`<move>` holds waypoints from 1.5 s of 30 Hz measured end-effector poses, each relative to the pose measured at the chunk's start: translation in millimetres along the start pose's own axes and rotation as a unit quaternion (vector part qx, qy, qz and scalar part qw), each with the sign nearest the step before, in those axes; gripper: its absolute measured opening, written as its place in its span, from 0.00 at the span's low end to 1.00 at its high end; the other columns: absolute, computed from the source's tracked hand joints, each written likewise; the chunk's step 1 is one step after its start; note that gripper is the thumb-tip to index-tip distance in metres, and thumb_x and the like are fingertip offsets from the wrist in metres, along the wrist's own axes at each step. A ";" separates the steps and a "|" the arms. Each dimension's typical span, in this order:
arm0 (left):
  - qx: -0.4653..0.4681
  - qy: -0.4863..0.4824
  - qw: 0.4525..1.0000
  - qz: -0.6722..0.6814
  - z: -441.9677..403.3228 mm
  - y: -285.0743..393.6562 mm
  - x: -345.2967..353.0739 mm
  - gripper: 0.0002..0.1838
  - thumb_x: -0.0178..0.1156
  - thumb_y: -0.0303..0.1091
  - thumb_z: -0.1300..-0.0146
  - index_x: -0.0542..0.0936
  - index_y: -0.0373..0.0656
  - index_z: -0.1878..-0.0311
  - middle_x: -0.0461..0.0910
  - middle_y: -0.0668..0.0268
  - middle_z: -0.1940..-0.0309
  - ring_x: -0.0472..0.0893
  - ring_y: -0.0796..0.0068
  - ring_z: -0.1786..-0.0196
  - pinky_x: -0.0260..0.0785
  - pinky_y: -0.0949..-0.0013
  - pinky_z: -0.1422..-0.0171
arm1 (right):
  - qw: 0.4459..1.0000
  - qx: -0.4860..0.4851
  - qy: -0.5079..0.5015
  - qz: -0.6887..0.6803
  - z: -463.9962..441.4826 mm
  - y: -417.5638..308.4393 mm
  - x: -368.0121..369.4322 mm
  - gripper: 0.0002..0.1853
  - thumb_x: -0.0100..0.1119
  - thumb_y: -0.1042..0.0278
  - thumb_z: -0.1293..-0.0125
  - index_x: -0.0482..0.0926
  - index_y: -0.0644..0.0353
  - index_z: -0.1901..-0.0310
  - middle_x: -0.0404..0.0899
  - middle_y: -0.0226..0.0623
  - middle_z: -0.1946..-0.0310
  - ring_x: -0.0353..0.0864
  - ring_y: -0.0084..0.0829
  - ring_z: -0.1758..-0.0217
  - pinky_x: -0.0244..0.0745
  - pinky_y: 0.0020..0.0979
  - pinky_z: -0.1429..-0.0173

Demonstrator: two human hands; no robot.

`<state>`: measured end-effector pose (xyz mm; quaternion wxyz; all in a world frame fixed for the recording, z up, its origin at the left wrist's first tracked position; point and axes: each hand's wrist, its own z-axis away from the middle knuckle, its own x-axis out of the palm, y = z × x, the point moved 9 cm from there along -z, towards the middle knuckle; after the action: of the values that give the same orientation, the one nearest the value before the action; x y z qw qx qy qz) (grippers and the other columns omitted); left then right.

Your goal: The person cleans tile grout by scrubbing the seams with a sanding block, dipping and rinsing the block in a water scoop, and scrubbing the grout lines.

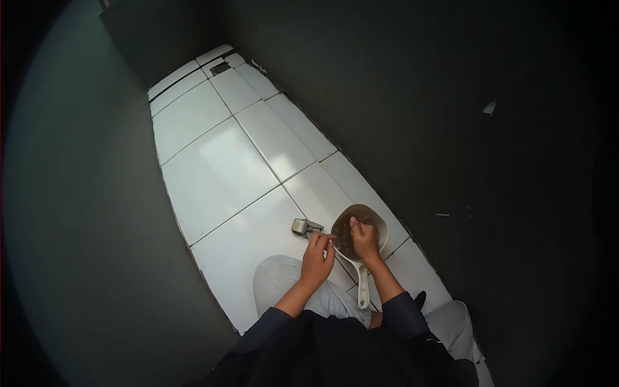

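Note:
A white long-handled pan (363, 284) stands on the tiles before my knees, its handle toward me. Brownish contents with small pale bits show inside it. My right hand (365, 241) is over the bowl of the pan, fingers curled closed with the thumb on top; whatever they hold is hidden. At the pan's left rim is my left hand (318, 255), its thumb and fingertips drawn together in a pinch. A tiny pale thing may be between them, too small to name. Just beyond the left hand lies a small block-headed object (305, 226) with a grey arm, kind unclear.
White floor tiles (222, 164) stretch away in a narrow strip between dark walls. A drain grate (220, 68) sits at the far end. My grey-trousered knee (276, 278) is close to the left hand. A pale scrap (490, 108) shows on the dark surface at right.

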<state>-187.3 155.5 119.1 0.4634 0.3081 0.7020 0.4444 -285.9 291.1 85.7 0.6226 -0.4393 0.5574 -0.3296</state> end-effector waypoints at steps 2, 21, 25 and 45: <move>0.011 0.017 0.999 0.044 -2.4 6.9 -8.1 0.09 0.52 0.22 0.36 0.79 0.39 0.55 0.73 0.63 0.63 0.75 0.74 0.63 0.69 0.73 0.62 | 0.999 0.016 -0.009 -0.028 -2.1 10.0 1.1 0.28 0.49 0.52 0.27 0.68 0.62 0.83 0.63 0.25 0.87 0.60 0.18 0.82 0.55 0.29 0.77; -0.111 0.165 0.914 -0.353 93.1 -152.5 -189.4 0.17 0.56 0.34 0.38 0.76 0.39 0.46 0.71 0.58 0.43 0.67 0.60 0.37 0.56 0.50 0.33 | 0.992 0.042 -0.093 -0.068 -37.6 -64.1 33.1 0.09 0.50 0.69 0.30 0.66 0.58 0.52 0.71 0.30 0.72 0.69 0.20 0.71 0.64 0.22 0.68; -0.096 0.136 0.903 -0.396 104.1 -161.6 -180.2 0.22 0.56 0.39 0.37 0.73 0.39 0.42 0.67 0.54 0.39 0.63 0.56 0.32 0.52 0.51 0.29 | 0.922 0.093 -0.333 -0.174 -33.8 -127.3 165.9 0.26 0.39 0.83 0.43 0.51 0.53 0.43 0.62 0.41 0.48 0.79 0.34 0.55 0.73 0.26 0.64; -0.171 0.087 0.896 -0.401 102.6 -173.0 -181.2 0.24 0.56 0.48 0.37 0.74 0.47 0.42 0.67 0.62 0.37 0.62 0.66 0.31 0.51 0.57 0.29 | 0.787 -0.516 -0.310 0.136 -3.1 -198.2 598.6 0.10 0.51 0.71 0.34 0.83 0.57 0.57 0.82 0.36 0.56 0.78 0.39 0.49 0.77 0.38 0.48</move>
<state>-27.0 -34.6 12.1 0.5854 -0.1236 0.7165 0.3587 -176.8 -327.0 24.8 0.4807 -0.6933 0.4753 0.2496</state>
